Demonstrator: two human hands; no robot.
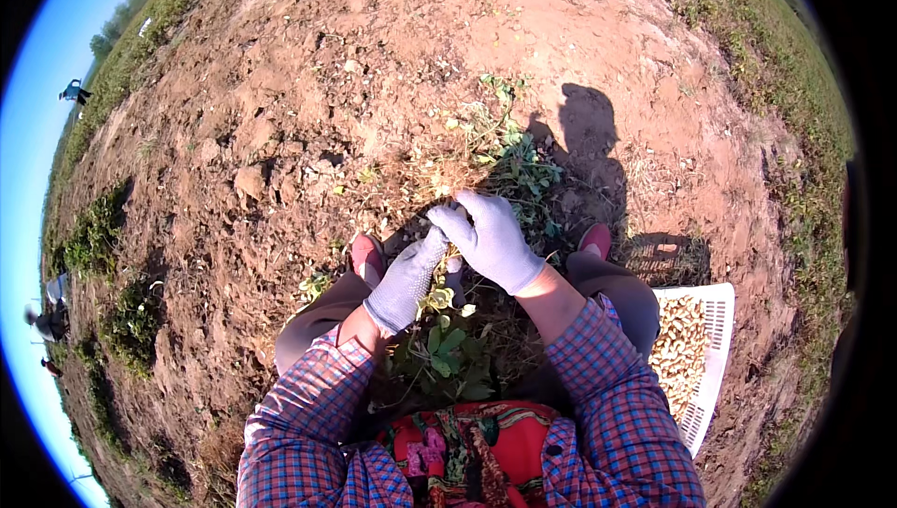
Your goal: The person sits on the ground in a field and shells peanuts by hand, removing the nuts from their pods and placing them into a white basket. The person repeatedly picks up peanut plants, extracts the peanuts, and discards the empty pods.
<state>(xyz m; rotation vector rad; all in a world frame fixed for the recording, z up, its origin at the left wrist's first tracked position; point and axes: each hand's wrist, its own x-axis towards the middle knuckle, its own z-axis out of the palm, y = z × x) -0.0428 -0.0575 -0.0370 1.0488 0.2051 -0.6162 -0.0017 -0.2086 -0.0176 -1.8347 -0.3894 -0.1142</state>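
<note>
Both my hands wear pale knit work gloves and meet between my knees. My left hand point(410, 280) is closed around the stems of a peanut plant point(446, 348), whose green and yellowing leaves hang toward my lap. Over the root end, my right hand point(496, 243) bends its fingers against the left fingertips; what lies under them is hidden. Dry roots and straw point(438, 175) lie just beyond the hands, with green peanut foliage point(522, 161) beside them. A white plastic basket point(716, 347) at my right knee holds many peanuts in the shell point(678, 347).
My pink shoes point(368, 255) stand on either side of the plants. Reddish soil with clods point(250, 182) spreads ahead. Leafy plants point(133, 319) grow at the left, and grassy vegetation point(778, 80) borders the right. Other people point(73, 91) are far off at the left rim.
</note>
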